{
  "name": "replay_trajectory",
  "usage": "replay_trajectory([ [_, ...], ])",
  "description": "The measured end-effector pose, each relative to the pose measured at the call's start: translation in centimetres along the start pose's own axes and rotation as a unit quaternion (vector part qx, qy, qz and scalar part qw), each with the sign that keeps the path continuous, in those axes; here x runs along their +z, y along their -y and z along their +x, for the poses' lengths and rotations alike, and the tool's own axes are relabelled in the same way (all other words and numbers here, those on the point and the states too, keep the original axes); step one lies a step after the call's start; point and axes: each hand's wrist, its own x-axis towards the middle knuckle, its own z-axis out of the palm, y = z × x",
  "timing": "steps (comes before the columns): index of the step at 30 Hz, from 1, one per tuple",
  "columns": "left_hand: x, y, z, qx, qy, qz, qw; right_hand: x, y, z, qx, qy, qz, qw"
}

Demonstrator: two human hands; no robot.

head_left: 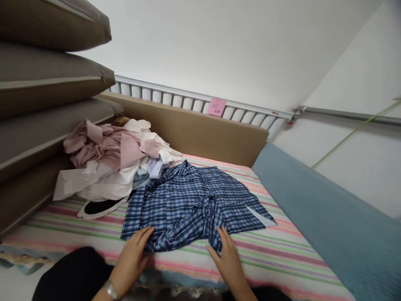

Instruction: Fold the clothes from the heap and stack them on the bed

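A blue plaid shirt (184, 194) lies spread out on a striped sheet (275, 246), its front part rumpled and one sleeve folded over it. At its near left edge rests my left hand (133, 253), fingers stretched out, touching or just over the cloth. My right hand (228, 257) is beside the sleeve's cuff; its thumb and fingers are apart on either side of the cuff, and it does not grip the fabric. A metal watch band (110, 289) circles my left wrist.
To the left, a heap of pink cloth (106, 144) and white garments (109, 184) touches the shirt. Thick brown cushions (53, 83) are stacked beside it. A brown panel (200, 129) and a radiator with a pink note (216, 107) stand behind. A blue padded board (319, 213) borders the right.
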Motion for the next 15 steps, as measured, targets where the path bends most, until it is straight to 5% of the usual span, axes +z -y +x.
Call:
replay_trajectory([
  [6, 0.9, 2.2, 1.5, -0.04, -0.012, 0.028, 0.999, 0.7, -0.3, 2.4, 0.029, 0.003, -0.031, 0.999],
  [11, -0.4, 2.5, 1.4, -0.022, 0.009, 0.015, 1.0, -4.7, 1.5, 7.9, 0.126, -0.062, 0.143, 0.98],
  [15, -0.3, 2.3, 1.2, -0.006, 0.013, 0.008, 1.0, -10.0, 4.1, 13.8, 0.122, -0.087, 0.208, 0.967],
])
